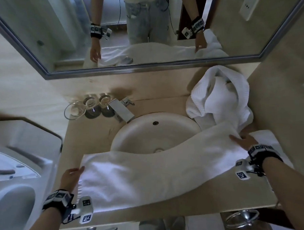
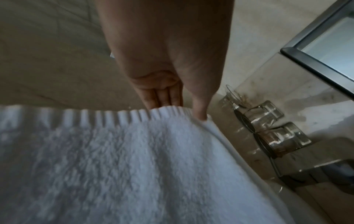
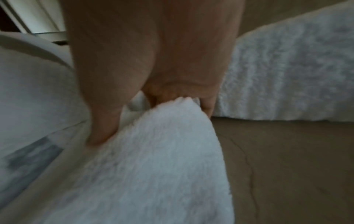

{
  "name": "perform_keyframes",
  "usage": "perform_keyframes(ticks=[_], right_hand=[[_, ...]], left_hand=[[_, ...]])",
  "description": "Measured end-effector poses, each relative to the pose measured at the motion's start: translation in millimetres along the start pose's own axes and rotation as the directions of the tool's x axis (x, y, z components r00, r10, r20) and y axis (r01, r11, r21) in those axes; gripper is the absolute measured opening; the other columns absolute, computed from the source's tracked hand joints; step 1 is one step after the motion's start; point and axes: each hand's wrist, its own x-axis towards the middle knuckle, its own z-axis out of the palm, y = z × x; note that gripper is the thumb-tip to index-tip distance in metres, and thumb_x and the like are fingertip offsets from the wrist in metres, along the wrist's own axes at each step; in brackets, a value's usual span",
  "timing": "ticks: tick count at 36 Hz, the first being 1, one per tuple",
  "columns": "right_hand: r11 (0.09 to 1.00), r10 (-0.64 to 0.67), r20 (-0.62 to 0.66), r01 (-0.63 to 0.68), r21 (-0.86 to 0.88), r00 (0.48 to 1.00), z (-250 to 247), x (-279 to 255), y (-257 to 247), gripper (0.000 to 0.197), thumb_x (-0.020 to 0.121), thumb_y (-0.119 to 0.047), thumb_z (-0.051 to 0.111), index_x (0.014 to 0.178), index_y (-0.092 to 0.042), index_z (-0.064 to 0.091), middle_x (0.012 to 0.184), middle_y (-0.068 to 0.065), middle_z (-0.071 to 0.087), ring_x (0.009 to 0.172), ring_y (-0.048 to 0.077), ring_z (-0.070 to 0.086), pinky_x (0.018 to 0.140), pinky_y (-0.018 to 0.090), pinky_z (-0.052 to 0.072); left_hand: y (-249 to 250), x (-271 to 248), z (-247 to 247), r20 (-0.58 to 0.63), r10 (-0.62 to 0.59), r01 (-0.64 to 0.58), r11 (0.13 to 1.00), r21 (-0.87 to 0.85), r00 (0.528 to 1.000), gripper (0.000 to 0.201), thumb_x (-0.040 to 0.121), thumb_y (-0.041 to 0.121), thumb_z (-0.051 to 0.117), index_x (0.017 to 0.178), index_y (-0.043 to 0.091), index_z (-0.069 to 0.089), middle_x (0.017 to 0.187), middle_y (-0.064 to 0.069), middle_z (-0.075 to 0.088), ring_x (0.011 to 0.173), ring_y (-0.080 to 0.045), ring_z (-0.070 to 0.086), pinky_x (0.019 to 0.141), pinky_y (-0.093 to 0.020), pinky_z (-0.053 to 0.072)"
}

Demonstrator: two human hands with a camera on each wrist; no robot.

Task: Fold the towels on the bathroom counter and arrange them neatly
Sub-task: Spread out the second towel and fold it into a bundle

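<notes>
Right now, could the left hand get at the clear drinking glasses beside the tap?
Probably yes: the left hand pinches the stretched white towel, but bare counter lies between it and the glasses.

Sink, faucet, perhaps three glasses

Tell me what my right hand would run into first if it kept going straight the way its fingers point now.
Most likely the crumpled white towel pile at the back right of the counter. The right hand, pinching the long towel, points toward it; depth is unclear.

Towel hides the left hand fingertips.
</notes>
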Motion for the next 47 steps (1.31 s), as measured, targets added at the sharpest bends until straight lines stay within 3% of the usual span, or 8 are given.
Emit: perform_keyframes(ticks=[3, 7, 11, 20, 32, 38, 43, 47], right_hand=[[0.998, 0.059, 0.102, -0.055, -0.036, 0.993, 1.3, 0.3, 15.3, 0.120, 0.048, -0.065, 0.079, 0.143, -0.007, 0.034, 0.142, 0.020, 0.042, 0.125, 0.038, 0.043, 0.104, 0.046, 0.033], [0.998, 0.032, 0.138, -0.039, 0.048, 0.990, -5.7, 3.3, 38.4, 0.083, 0.083, -0.030, 0.070, 0.149, -0.011, 0.023, 0.147, 0.020, 0.037, 0.130, 0.040, 0.040, 0.109, 0.050, 0.032], [0.983, -0.035, 0.031, 0.040, -0.176, 0.999, -7.4, -3.4, 43.3, 0.064, 0.091, -0.039, 0.056, 0.140, -0.001, 0.040, 0.142, 0.024, 0.043, 0.128, 0.038, 0.042, 0.107, 0.040, 0.029], [0.920, -0.021, 0.004, 0.021, -0.390, 1.000, 2.4, 2.3, 50.5, 0.055, 0.096, -0.040, 0.045, 0.143, -0.013, 0.039, 0.150, 0.013, 0.035, 0.134, 0.031, 0.038, 0.111, 0.036, 0.029], [0.945, -0.037, -0.295, -0.062, -0.322, 0.955, 41.7, -35.7, 71.2, 0.040, 0.102, -0.029, 0.030, 0.125, -0.004, 0.050, 0.111, 0.023, 0.061, 0.097, 0.036, 0.060, 0.081, 0.043, 0.048], [0.872, -0.224, -0.422, -0.012, -0.488, 0.878, 41.3, -63.1, 39.2, 0.043, 0.080, -0.014, 0.059, 0.120, -0.004, 0.047, 0.116, 0.019, 0.052, 0.107, 0.037, 0.050, 0.086, 0.045, 0.047], [0.993, -0.110, -0.457, 0.081, -0.083, 0.882, 47.2, -88.1, 4.9, 0.046, 0.079, -0.011, 0.057, 0.125, -0.013, 0.048, 0.131, 0.015, 0.044, 0.122, 0.035, 0.042, 0.100, 0.046, 0.036], [0.934, 0.012, -0.269, 0.086, 0.348, 0.963, 66.0, -116.5, -25.6, 0.036, 0.086, -0.013, 0.055, 0.121, -0.005, 0.048, 0.118, 0.019, 0.053, 0.110, 0.035, 0.053, 0.092, 0.039, 0.042]], left_hand=[[-7.9, 3.1, -4.4, 0.124, -0.089, 0.084, 0.995, 0.045, 0.988, 0.042, 0.073, 0.038, 0.081, 0.067, 0.007, 0.053, 0.061, -0.007, 0.047, 0.064, -0.025, 0.047, 0.068, -0.036, 0.038], [-45.3, 26.1, -5.4, 0.282, -0.143, 0.123, 0.989, 0.088, 0.949, 0.071, 0.057, 0.053, 0.087, 0.107, 0.007, 0.066, 0.102, -0.020, 0.071, 0.099, -0.040, 0.065, 0.095, -0.055, 0.047], [-8.1, -22.5, -1.8, 0.185, -0.007, -0.014, 0.993, 0.114, 0.983, 0.045, 0.089, 0.022, 0.066, 0.125, -0.003, 0.056, 0.122, -0.028, 0.060, 0.109, -0.041, 0.057, 0.092, -0.048, 0.046], [-17.1, -30.1, -0.6, 0.099, 0.058, -0.077, 0.976, 0.203, 0.993, 0.047, 0.091, 0.003, 0.059, 0.134, -0.010, 0.044, 0.130, -0.034, 0.051, 0.118, -0.048, 0.049, 0.090, -0.044, 0.037], [-43.6, -30.7, 0.0, 0.068, -0.117, 0.048, 0.775, 0.630, 0.991, 0.072, 0.084, 0.016, 0.071, 0.139, -0.009, 0.033, 0.136, -0.028, 0.047, 0.123, -0.040, 0.049, 0.099, -0.042, 0.040], [-21.4, -15.2, -20.7, 0.042, -0.091, 0.031, 0.682, 0.730, 0.995, 0.075, 0.083, 0.021, 0.069, 0.138, -0.009, 0.027, 0.139, -0.025, 0.043, 0.125, -0.037, 0.048, 0.100, -0.037, 0.043], [17.9, 13.5, -34.8, 0.160, 0.047, -0.157, 0.586, 0.795, 0.986, 0.069, 0.086, 0.028, 0.065, 0.139, 0.000, 0.032, 0.144, -0.020, 0.040, 0.130, -0.033, 0.043, 0.103, -0.033, 0.039], [52.6, 29.7, -25.4, 0.320, 0.114, -0.330, 0.528, 0.783, 0.941, 0.071, 0.085, 0.032, 0.069, 0.142, 0.010, 0.034, 0.144, -0.016, 0.041, 0.130, -0.033, 0.042, 0.106, -0.035, 0.036]])
